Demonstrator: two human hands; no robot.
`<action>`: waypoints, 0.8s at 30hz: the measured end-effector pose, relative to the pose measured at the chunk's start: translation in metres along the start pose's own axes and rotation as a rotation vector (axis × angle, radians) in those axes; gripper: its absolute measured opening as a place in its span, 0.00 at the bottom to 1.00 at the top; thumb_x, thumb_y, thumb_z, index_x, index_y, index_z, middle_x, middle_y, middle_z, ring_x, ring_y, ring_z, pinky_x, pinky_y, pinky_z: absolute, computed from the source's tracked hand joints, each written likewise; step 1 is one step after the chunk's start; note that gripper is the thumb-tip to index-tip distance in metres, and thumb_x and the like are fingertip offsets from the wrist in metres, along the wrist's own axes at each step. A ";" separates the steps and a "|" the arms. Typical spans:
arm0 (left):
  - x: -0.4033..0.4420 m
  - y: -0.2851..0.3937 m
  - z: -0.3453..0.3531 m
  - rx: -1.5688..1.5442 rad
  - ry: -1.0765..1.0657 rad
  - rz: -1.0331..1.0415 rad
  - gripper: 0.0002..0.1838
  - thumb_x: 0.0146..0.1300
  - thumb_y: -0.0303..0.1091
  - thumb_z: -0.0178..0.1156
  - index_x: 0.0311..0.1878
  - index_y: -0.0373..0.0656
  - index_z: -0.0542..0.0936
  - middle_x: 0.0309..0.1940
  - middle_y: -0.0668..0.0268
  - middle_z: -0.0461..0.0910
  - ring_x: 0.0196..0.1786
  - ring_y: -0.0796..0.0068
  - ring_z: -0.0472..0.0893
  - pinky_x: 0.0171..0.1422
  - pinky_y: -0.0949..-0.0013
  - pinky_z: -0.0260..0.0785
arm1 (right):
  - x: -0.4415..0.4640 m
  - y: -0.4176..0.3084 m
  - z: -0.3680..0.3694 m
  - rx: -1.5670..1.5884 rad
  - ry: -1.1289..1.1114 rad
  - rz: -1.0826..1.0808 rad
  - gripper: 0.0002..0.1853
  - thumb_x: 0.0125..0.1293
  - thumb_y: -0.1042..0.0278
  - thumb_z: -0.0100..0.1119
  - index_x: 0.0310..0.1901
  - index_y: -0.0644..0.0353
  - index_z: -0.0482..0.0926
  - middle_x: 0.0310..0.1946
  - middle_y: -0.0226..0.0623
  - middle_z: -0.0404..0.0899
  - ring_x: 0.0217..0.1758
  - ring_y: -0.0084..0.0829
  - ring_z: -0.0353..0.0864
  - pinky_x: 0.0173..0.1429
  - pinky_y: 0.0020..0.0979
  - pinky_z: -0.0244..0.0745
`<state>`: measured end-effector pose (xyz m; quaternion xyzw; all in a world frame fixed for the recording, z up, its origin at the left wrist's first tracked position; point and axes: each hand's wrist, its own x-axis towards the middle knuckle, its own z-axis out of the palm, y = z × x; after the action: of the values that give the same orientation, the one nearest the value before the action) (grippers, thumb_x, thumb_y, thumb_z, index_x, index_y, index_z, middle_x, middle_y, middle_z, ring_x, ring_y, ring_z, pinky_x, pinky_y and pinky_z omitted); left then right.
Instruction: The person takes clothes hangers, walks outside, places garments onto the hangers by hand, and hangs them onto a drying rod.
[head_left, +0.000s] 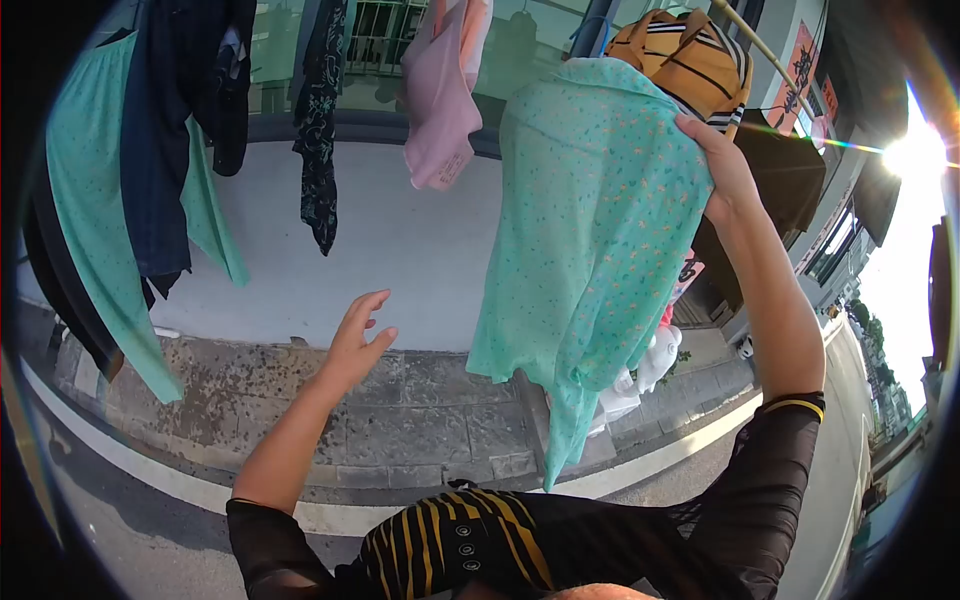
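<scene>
My right hand (728, 168) is raised at the right, with its fingers closed on the upper edge of a mint-green top (590, 220) with small orange and dark specks. The cloth hangs down loosely and ends in a narrow point at the bottom. My left hand (358, 338) is in the air left of the top, fingers apart and holding nothing. Above it hang a pink garment (441, 120) and a narrow dark patterned cloth (318, 150).
Mint-green trousers (95, 190) and dark navy clothing (158, 150) hang at the left. An orange striped item (682, 62) and a pole (765, 55) are at the upper right. Behind are a white wall (400, 250) and a paved step (430, 405); a road (840, 440) runs right.
</scene>
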<state>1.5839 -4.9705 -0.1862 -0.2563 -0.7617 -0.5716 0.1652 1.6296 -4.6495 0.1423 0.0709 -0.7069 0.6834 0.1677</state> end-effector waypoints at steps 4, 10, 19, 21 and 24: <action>-0.044 -0.021 -0.015 -0.045 0.022 -0.190 0.27 0.56 0.33 0.58 0.60 0.43 0.64 0.58 0.62 0.63 0.60 0.67 0.64 0.58 0.66 0.61 | 0.085 -0.051 0.015 -0.015 -0.057 -0.126 0.13 0.62 0.64 0.51 0.41 0.65 0.74 0.34 0.37 0.78 0.36 0.31 0.79 0.46 0.35 0.75; -0.110 -0.041 -0.037 -0.079 0.239 -0.369 0.28 0.57 0.33 0.58 0.61 0.43 0.63 0.59 0.62 0.63 0.59 0.69 0.65 0.56 0.66 0.62 | 0.193 -0.110 0.043 0.032 -0.026 -0.398 0.13 0.60 0.68 0.54 0.44 0.66 0.72 0.35 0.38 0.77 0.35 0.30 0.78 0.42 0.30 0.77; -0.140 -0.037 -0.032 -0.151 0.392 -0.450 0.29 0.56 0.32 0.58 0.61 0.43 0.63 0.58 0.62 0.64 0.59 0.70 0.65 0.56 0.66 0.62 | 0.245 -0.076 0.068 -0.134 0.035 -0.326 0.13 0.61 0.65 0.53 0.43 0.66 0.72 0.35 0.37 0.76 0.38 0.31 0.75 0.45 0.30 0.72; -0.142 -0.042 -0.026 -0.172 0.358 -0.509 0.28 0.56 0.31 0.59 0.61 0.43 0.63 0.57 0.62 0.65 0.58 0.70 0.66 0.56 0.67 0.62 | 0.233 -0.049 0.056 0.005 -0.204 -0.412 0.16 0.63 0.62 0.49 0.46 0.65 0.72 0.34 0.35 0.76 0.37 0.27 0.74 0.43 0.27 0.70; -0.148 -0.065 -0.015 -0.192 0.294 -0.555 0.28 0.57 0.32 0.59 0.61 0.43 0.64 0.56 0.62 0.66 0.58 0.71 0.66 0.55 0.67 0.62 | 0.204 0.031 0.026 0.012 -0.130 -0.440 0.19 0.66 0.57 0.42 0.51 0.62 0.70 0.37 0.31 0.75 0.38 0.22 0.72 0.46 0.26 0.67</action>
<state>1.6659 -5.0286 -0.3136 0.0319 -0.7131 -0.6950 0.0863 1.4250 -4.6474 0.1813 0.2684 -0.6796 0.6287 0.2662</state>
